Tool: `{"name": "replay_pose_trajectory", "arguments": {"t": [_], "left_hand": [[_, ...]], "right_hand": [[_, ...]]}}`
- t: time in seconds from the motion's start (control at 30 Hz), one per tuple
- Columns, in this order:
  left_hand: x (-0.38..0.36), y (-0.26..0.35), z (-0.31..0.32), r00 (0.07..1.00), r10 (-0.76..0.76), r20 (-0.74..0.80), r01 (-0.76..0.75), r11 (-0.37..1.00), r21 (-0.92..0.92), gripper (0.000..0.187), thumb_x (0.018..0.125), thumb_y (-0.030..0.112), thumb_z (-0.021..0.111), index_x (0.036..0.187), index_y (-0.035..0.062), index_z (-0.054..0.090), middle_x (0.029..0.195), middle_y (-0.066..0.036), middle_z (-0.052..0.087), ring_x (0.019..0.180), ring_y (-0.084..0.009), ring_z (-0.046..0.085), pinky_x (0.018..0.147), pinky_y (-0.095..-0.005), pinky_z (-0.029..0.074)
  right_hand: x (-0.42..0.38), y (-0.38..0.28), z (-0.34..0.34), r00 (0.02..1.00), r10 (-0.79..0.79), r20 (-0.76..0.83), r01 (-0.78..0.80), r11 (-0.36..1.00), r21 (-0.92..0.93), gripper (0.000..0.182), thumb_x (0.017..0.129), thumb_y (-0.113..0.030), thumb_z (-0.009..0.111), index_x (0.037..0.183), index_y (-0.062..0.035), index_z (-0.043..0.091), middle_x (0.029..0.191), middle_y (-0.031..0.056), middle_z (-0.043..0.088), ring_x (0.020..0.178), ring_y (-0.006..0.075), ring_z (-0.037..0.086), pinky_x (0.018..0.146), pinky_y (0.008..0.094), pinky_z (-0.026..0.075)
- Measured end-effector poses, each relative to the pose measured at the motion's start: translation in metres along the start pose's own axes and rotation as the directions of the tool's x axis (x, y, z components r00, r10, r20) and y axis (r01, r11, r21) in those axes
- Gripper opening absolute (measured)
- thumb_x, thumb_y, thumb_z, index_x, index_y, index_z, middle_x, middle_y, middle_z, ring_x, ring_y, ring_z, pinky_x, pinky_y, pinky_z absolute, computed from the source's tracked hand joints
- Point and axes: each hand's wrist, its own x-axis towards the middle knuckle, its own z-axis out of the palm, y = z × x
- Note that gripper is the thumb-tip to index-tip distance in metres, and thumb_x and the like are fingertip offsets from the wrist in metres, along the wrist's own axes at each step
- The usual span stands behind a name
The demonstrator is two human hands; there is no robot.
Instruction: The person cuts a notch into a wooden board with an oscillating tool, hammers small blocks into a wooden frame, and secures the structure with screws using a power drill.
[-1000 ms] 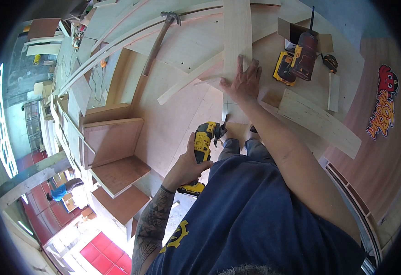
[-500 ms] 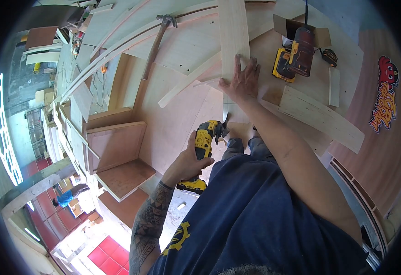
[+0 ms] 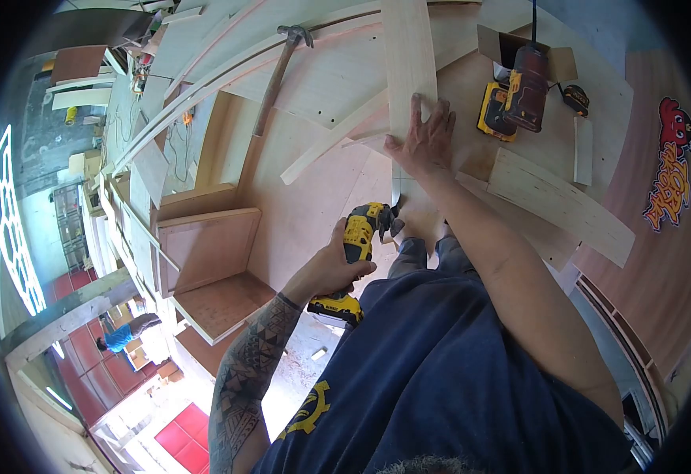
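My left hand (image 3: 331,265) is wrapped round the grip of a yellow-and-black oscillating multi-tool (image 3: 359,235). The blade of the tool points away from me, close to the near end of a long, pale wooden board (image 3: 410,59). On that board my right hand (image 3: 424,141) presses down with its fingers spread, gripping nothing. A thin wooden strip (image 3: 337,136) runs slantwise to the left of my right hand. Whether the blade touches the board cannot be made out.
A claw hammer (image 3: 282,79) lies to the left. At the right are a dark red power tool (image 3: 527,87), a tape measure (image 3: 575,98), an opened cardboard box (image 3: 563,65) and a loose plank (image 3: 563,207). An open wooden cabinet (image 3: 223,304) stands left; another person (image 3: 128,332) is far off.
The whole view has shifted slightly, so everything appears a little further right. My hands keep the same hold on the multi-tool and the same place on the board.
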Motion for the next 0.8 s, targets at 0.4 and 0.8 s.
{"name": "replay_pose_trajectory", "arguments": {"t": [0.4, 0.8], "left_hand": [[-0.008, -0.003, 0.007, 1.0, -0.001, -0.014, 0.0, 1.0, -0.009, 0.117, 0.088, 0.029, 0.08, 0.169, 0.0014, 0.0, 0.093, -0.018, 0.072, 0.061, -0.0208, 0.07, 0.057, -0.0339, 0.058], [-0.016, 0.002, 0.005, 0.998, 0.02, -0.055, -0.02, 1.0, 0.007, 0.118, 0.088, 0.032, 0.08, 0.169, 0.0025, 0.0, 0.094, -0.02, 0.073, 0.064, -0.0218, 0.072, 0.058, -0.0345, 0.059]], "right_hand": [[0.001, 0.0, -0.003, 1.0, -0.009, -0.018, 0.011, 0.997, 0.08, 0.107, 0.088, -0.061, 0.07, 0.167, -0.0051, 0.025, 0.156, 0.0415, 0.026, 0.153, 0.0549, 0.025, 0.129, 0.0634, 0.019], [0.001, 0.001, -0.005, 0.999, 0.012, 0.039, -0.013, 1.0, 0.023, 0.106, 0.089, -0.062, 0.067, 0.169, -0.0082, 0.023, 0.159, 0.0425, 0.027, 0.154, 0.0546, 0.025, 0.13, 0.0617, 0.016]]}}
